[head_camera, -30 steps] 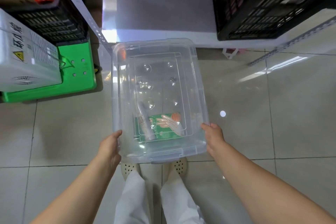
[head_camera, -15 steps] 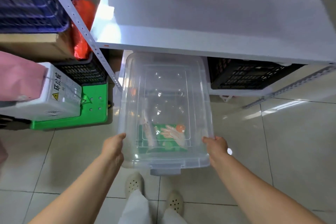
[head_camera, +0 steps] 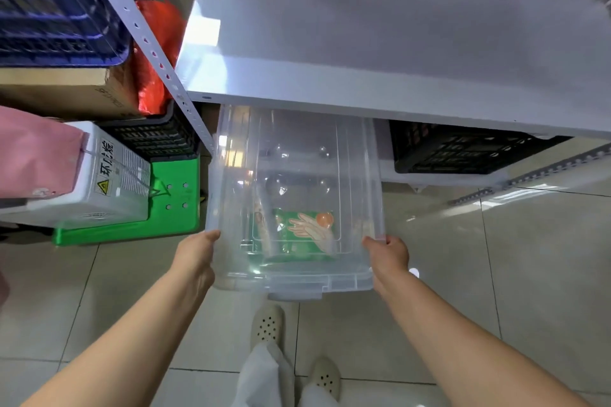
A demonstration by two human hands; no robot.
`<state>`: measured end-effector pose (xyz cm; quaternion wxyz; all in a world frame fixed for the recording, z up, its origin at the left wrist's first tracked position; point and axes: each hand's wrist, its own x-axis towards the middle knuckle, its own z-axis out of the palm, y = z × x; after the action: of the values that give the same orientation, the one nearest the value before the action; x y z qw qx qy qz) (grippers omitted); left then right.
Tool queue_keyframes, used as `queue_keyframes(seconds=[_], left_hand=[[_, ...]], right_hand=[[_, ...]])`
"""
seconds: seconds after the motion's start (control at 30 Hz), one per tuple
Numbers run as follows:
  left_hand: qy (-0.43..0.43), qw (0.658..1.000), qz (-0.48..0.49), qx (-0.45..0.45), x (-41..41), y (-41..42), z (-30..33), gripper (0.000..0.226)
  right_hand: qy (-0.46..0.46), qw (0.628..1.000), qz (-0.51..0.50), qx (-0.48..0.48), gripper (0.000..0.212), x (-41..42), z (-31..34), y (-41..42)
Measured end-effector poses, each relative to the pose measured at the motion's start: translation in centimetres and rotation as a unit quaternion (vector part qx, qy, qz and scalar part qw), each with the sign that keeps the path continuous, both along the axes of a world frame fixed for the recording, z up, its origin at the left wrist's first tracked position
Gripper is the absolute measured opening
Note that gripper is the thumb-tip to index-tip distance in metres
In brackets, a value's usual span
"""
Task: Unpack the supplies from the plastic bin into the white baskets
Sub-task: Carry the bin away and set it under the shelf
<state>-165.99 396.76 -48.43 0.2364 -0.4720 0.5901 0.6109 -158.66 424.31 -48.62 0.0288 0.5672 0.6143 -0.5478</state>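
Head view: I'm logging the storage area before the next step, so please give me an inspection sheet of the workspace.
Surface: pale tiled floor; white shelf board above, bare where seen.
Job's things: clear plastic bin, far end under the shelf board; a green packet printed with hands lies inside. No white baskets seen.
Clutter: black crate under the shelf, green stool, white appliance, cardboard box, red bag, blue crate.
Hands: left hand holds the bin's left rim; right hand grips its right rim.
Cables: nothing seen.
Surroundings: perforated metal shelf upright; person's feet in pale shoes below the bin.
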Motion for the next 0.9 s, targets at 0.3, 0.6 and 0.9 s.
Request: queue_keyframes(seconds=[0.3, 0.6, 0.9], left_hand=[[0.056, 0.996, -0.071, -0.008, -8.0, 0.3, -0.9, 0.033], [0.100, 0.994, -0.046, 0.001, -13.0, 1.0, -2.9, 0.023], [-0.013, 0.994, 0.044, 0.100, -7.7, 4.0, -2.5, 0.014]], right_hand=[[0.006, 1.000, 0.003, 0.015, 0.016, -8.0, -2.0, 0.8], [0.052, 0.995, 0.030, 0.084, 0.014, -13.6, -3.4, 1.7], [0.002, 0.991, -0.122, -0.058, 0.042, -9.4, -3.4, -2.6]])
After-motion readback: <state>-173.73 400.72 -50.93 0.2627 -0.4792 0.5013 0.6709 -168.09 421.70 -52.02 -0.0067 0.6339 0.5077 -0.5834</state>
